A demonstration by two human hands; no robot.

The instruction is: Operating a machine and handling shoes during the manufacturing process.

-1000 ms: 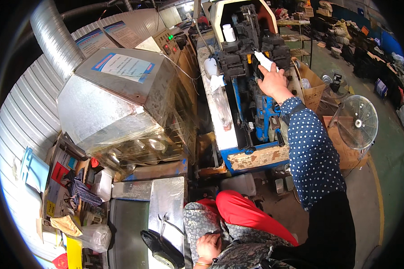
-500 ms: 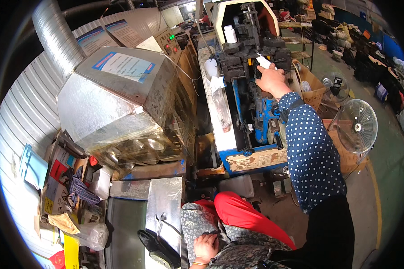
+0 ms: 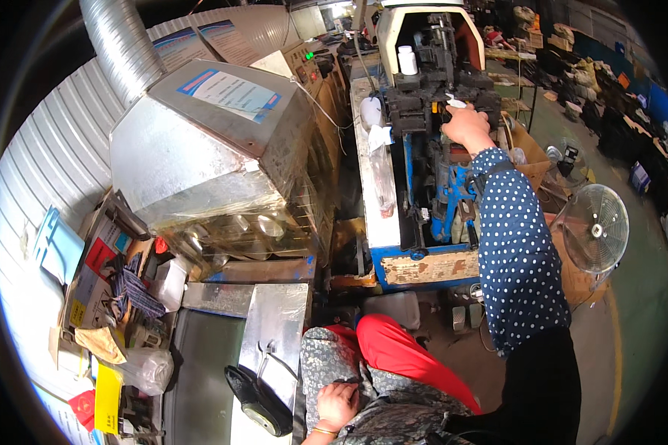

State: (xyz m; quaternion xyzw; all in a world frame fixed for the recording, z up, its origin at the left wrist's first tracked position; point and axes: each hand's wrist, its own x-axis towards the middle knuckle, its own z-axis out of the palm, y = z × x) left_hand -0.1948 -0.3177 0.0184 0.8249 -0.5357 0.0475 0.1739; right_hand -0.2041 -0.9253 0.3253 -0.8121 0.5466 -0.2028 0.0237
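My right hand [image 3: 467,126] reaches forward to the dark machine [image 3: 412,100], with its fingers closed on a small white object with a narrow tip [image 3: 456,103]. Most of that object is covered by the fingers, and I cannot tell its kind. My left hand [image 3: 337,404] rests on the patterned cloth over my lap, fingers curled in; whatever may be inside them is hidden. Beside it, a black shoe [image 3: 260,404] lies on a metal sheet [image 3: 274,319]. A white bottle [image 3: 407,61] stands on the machine, beyond my right hand.
A metal hood [image 3: 200,156] with a duct stands at the left. Right of the machine are a cardboard box [image 3: 528,152] and a wire fan [image 3: 592,226]. A crowded shelf [image 3: 100,267] lines the left side. A blue-framed bench [image 3: 430,268] carries the machine.
The view has shifted, so the machine appears farther right. My right hand stays at the machine, and less of the white object shows. My left hand remains on my lap.
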